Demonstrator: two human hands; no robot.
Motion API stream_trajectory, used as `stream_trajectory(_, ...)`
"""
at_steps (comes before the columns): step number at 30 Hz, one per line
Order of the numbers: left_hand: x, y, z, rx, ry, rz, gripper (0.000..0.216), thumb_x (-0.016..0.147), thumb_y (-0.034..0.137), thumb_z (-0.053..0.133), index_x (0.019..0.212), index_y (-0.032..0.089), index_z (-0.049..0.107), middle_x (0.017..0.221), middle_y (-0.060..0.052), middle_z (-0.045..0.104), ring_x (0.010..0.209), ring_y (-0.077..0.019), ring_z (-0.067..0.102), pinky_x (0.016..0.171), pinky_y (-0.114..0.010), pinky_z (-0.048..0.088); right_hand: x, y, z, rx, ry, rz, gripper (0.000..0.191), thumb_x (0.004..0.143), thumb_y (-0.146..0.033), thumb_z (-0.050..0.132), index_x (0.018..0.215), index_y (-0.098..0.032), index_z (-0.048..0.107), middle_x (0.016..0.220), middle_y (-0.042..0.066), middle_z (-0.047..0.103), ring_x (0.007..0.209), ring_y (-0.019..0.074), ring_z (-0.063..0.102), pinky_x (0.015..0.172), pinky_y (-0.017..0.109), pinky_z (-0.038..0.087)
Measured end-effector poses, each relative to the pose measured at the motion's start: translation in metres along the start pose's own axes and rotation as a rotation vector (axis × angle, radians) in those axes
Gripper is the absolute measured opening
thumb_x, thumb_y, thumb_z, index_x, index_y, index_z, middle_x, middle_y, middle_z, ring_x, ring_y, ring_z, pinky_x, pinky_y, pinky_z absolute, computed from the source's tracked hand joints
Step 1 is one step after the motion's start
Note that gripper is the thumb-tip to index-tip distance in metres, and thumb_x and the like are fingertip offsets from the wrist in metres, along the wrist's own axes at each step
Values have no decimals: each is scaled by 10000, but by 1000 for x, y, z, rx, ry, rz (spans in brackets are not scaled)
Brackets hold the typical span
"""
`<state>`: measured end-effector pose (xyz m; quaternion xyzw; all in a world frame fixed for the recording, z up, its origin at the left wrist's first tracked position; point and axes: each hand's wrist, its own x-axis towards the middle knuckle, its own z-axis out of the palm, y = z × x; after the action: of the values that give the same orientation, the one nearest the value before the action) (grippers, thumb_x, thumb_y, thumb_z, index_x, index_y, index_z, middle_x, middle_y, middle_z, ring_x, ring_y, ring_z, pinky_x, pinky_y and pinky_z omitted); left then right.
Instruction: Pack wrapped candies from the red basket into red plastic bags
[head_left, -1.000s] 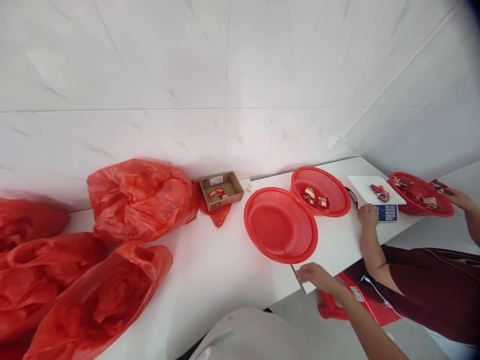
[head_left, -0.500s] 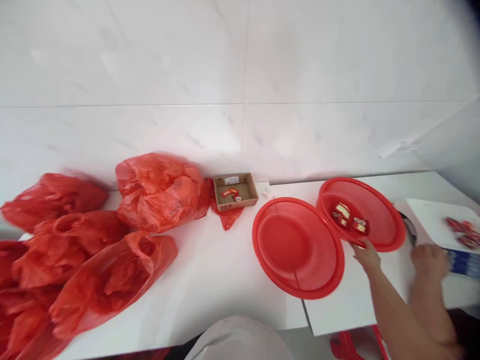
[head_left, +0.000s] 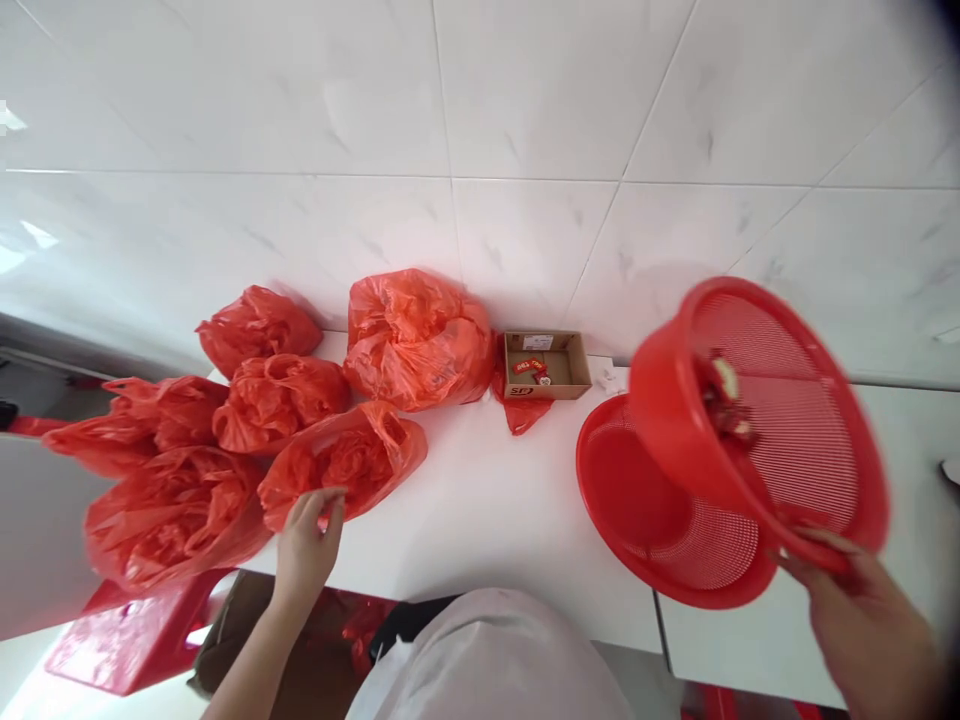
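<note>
"Grey-veined white wall (head_left: 525,100), tile seams showing; white table (head_left: 480,500) along its foot. What do we log on it?"

"Red bags (head_left: 420,340) bunched to our left, the open bag (head_left: 356,458) nearest us. To our right, the raised basket (head_left: 667,400), red, tilted over the lower basket (head_left: 626,510). Whether the two touch, we cannot tell."

"Next size down?"

"Cardboard box (head_left: 568,370) near the wall, between bags and baskets."

"Our hands?"

"Right hand (head_left: 862,600) at the raised basket's near rim, fingers curled on it, gripping. Left hand (head_left: 309,530) at the open bag's near edge, thumb and fingers drawn together, pinching the film."

"Smallest items?"

"Wrapped pieces (head_left: 726,395) inside the raised basket, gathered toward its left side, too blurred for us to count. Red packets (head_left: 531,367) lie in the box."
</note>
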<state>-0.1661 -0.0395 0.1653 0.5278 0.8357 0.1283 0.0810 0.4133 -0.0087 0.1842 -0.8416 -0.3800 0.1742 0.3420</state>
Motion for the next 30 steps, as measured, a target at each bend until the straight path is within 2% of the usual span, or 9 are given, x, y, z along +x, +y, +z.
stream_trajectory(4, 42, -17, 8, 105, -63, 65, 343, 874, 302, 452, 1090, 182, 690, 1321, -163, 552, 1281, -315, 466, 1090, -435, 343, -107, -44, 30, 211, -295, 39, 373, 639, -426, 641, 984, -285, 670, 1035, 94, 705, 878, 304, 651, 706, 407, 532)
stream_trajectory(7, 58, -31, 21, 167, -152, 72, 349, 801, 262, 557, 1108, 207, 714, 1412, -178, 485, 1308, -395, 421, 1029, -507, 387, -171, -44, 58, 356, -497, -2, 296, 679, -428, 649, 928, -270, 661, 1054, 80, 702, 953, 296, 653, 774, 375, 560)
stream_trajectory(10, 65, -40, 29, 189, -219, 63, 359, 777, 236, 567, 1097, 178, 721, 1334, -213, 554, 1186, -407, 534, 890, -488, 476, -207, -30, 80, 342, -545, -36, 269, 723, -446, 621, 909, -256, 662, 1054, 81, 703, 981, 283, 654, 812, 366, 564)
stream_trajectory(14, 70, -40, 19, 132, -207, 107, 324, 807, 220, 513, 1053, 156, 714, 1139, -166, 677, 1060, -324, 625, 864, -397, 489, -211, -9, 92, 191, -436, -73, 296, 729, -421, 582, 951, -247, 671, 1104, 77, 685, 1058, 278, 628, 897, 384, 536)
stream_trajectory(18, 64, -33, -14, 22, -59, 113, 337, 890, 341, 433, 1066, 170, 665, 1142, -109, 681, 1066, -268, 625, 923, -351, 467, -189, 2, 99, 83, -296, -56, 374, 731, -447, 546, 1019, -227, 640, 1116, 90, 659, 1010, 279, 631, 857, 391, 533)
stream_trajectory(22, 51, -32, -45, -223, 138, -63, 329, 877, 452, 479, 1021, 203, 638, 1015, -53, 711, 939, -232, 661, 848, -330, 496, -168, 7, 115, -23, -181, -1, 426, 732, -481, 530, 1050, -211, 618, 1049, 106, 651, 812, 257, 645, 778, 401, 524)
stream_trajectory(25, 46, -39, -57, -444, 273, -183, 312, 818, 465, 576, 968, 197, 632, 923, -27, 691, 868, -206, 645, 822, -307, 484, -159, 5, 130, -72, -119, 41, 501, 733, -494, 524, 1125, -195, 617, 1088, 134, 652, 819, 271, 650, 783, 420, 514)
stream_trajectory(27, 46, -44, -60, -446, 290, -188, 327, 808, 468, 588, 969, 187, 631, 848, -10, 649, 777, -183, 613, 765, -290, 475, -160, 0, 136, -75, -181, 70, 627, 742, -509, 535, 1297, -217, 539, 1035, 118, 682, 797, 279, 670, 748, 425, 522)
stream_trajectory(30, 46, -46, -60, -436, 286, -204, 356, 808, 473, 596, 1023, 190, 627, 800, 12, 605, 650, -149, 555, 658, -266, 445, -172, -15, 136, 8, -400, 132, 862, 765, -550, 567, 1511, -267, 241, 876, 53, 717, 670, 251, 696, 663, 395, 544)
